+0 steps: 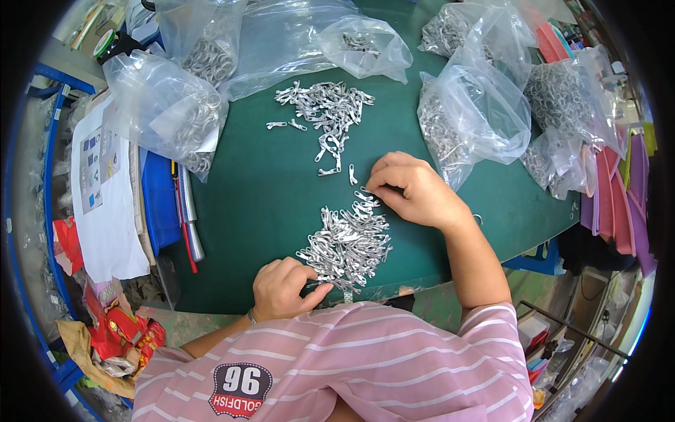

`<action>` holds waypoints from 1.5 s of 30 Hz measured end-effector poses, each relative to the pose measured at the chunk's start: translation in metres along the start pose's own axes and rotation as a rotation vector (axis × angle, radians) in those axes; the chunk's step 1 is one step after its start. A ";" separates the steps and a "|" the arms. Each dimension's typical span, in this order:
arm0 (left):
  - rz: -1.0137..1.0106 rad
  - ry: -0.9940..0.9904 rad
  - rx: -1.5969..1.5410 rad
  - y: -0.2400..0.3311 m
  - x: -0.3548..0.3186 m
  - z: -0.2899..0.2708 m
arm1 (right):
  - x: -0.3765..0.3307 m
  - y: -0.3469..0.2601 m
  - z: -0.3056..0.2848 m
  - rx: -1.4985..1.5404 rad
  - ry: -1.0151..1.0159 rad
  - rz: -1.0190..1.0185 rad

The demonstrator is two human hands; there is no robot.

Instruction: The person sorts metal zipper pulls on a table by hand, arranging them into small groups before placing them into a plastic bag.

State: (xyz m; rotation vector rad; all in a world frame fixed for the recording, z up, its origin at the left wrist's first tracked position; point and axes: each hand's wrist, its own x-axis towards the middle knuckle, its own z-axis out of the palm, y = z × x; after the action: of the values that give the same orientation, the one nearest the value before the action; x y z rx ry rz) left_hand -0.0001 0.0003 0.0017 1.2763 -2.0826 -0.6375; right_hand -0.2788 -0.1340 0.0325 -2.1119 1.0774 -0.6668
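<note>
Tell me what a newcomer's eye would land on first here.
Probably the dense pile of silvery metal clips on the green tabletop, with the left hand at its near left edge and the right hand at its far end. A looser pile of similar pieces lies farther across. Clear plastic bags of metal parts may catch the eye next, at the far left and far right.

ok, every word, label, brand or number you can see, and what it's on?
I won't copy printed text, but here's where it stands:
Badge, dark and red, on the striped shirt: large number above a word, legible.
White sheet at left: print, too small to read.
Red packets, lower left: markings too blurred to read.
Metal pieces: no text I can make out.
</note>
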 end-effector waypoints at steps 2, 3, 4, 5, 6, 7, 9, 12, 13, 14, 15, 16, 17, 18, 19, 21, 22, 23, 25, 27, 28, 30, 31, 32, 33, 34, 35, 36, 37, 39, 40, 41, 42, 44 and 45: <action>0.002 -0.001 -0.006 -0.001 0.001 0.000 | 0.006 -0.003 0.007 0.006 0.069 0.016; 0.003 -0.002 -0.008 -0.001 0.002 0.000 | 0.010 -0.004 0.013 0.000 0.109 0.039; 0.005 -0.001 -0.006 -0.001 0.002 0.000 | 0.013 -0.006 0.020 -0.005 0.152 0.057; 0.005 -0.002 -0.007 -0.001 0.002 0.000 | 0.016 -0.008 0.027 -0.097 0.177 0.028; 0.005 -0.004 -0.009 -0.001 0.002 0.000 | 0.017 -0.005 0.031 -0.129 0.192 0.008; 0.003 -0.004 -0.009 -0.001 0.002 0.000 | 0.019 -0.003 0.033 -0.160 0.207 -0.015; 0.037 0.019 -0.006 -0.001 0.005 -0.001 | 0.019 -0.001 0.026 -0.183 0.175 -0.020; 0.021 0.014 -0.009 -0.001 0.002 0.000 | 0.016 0.007 0.008 -0.167 0.089 -0.056; 0.005 0.003 -0.010 -0.001 0.001 0.000 | 0.014 0.010 0.002 -0.151 0.056 -0.071; 0.007 0.003 -0.011 -0.001 0.000 0.000 | 0.012 0.011 -0.005 -0.117 0.008 -0.028; 0.008 0.004 -0.012 -0.001 0.000 0.000 | 0.011 0.009 -0.005 -0.111 0.044 -0.010; 0.011 0.004 -0.011 -0.002 0.001 0.000 | 0.010 0.006 -0.002 -0.104 0.082 0.006; 0.010 0.000 -0.009 -0.001 0.001 0.000 | 0.009 0.004 0.000 -0.097 0.119 0.022; 0.009 -0.003 -0.007 0.000 0.002 -0.001 | 0.007 0.002 -0.001 -0.110 0.051 0.026; 0.007 -0.006 -0.004 0.001 0.002 -0.001 | 0.006 0.002 0.000 -0.103 0.046 0.022; 0.007 -0.002 -0.006 0.000 0.002 -0.001 | 0.005 0.004 0.000 -0.091 0.034 0.013; 0.008 -0.001 -0.008 0.000 0.002 -0.001 | 0.006 0.000 -0.002 -0.030 0.047 0.058; 0.006 0.000 -0.008 0.000 0.002 0.000 | 0.006 0.001 -0.003 -0.040 0.093 0.074; 0.005 0.002 -0.010 0.000 0.001 0.000 | 0.007 0.003 -0.003 -0.060 0.185 0.107; 0.007 0.002 -0.002 0.000 0.002 -0.001 | 0.007 0.004 -0.002 -0.058 0.166 0.094; 0.009 0.001 0.002 0.000 0.002 -0.001 | 0.006 0.006 0.000 -0.065 0.132 0.048; 0.009 -0.002 0.000 0.000 0.002 -0.001 | 0.006 0.007 -0.001 -0.054 0.049 -0.007; 0.010 -0.003 -0.001 0.000 0.002 -0.001 | 0.007 0.006 -0.002 -0.036 0.000 -0.018; 0.008 -0.003 0.000 0.000 0.002 -0.001 | 0.007 0.004 -0.003 -0.019 -0.049 -0.028; 0.005 -0.003 0.000 0.001 0.002 -0.001 | 0.008 0.004 -0.004 -0.001 -0.098 -0.039; 0.005 -0.002 0.001 0.001 0.002 -0.002 | 0.010 0.003 -0.003 -0.011 -0.056 -0.052; 0.007 0.000 0.001 0.001 0.003 -0.002 | 0.014 0.002 0.001 -0.020 -0.014 -0.065; 0.010 0.001 0.002 0.001 0.003 -0.002 | 0.018 0.001 0.005 -0.030 0.028 -0.078; 0.011 0.004 0.003 0.001 0.003 -0.001 | 0.024 -0.001 0.011 -0.036 0.051 -0.109; 0.002 -0.007 0.003 0.000 0.002 -0.001 | 0.035 -0.007 0.026 -0.050 0.101 -0.165; 0.001 -0.011 0.005 -0.001 0.002 -0.001 | 0.041 -0.010 0.033 -0.048 0.120 -0.206; -0.001 -0.013 0.003 -0.001 0.002 -0.001 | 0.043 -0.011 0.041 -0.086 0.104 -0.217; -0.003 -0.016 0.002 -0.001 0.002 -0.001 | 0.044 -0.009 0.046 -0.140 0.094 -0.215; -0.016 -0.017 -0.006 0.000 0.001 0.000 | 0.045 -0.008 0.047 -0.222 0.086 -0.216; -0.013 -0.014 -0.001 -0.001 0.002 -0.001 | 0.045 -0.009 0.044 -0.251 0.090 -0.218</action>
State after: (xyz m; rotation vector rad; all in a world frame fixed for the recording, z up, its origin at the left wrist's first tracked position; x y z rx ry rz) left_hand 0.0004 -0.0015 0.0023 1.2895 -2.0867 -0.6546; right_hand -0.2200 -0.1536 0.0169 -2.4616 1.0320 -0.7688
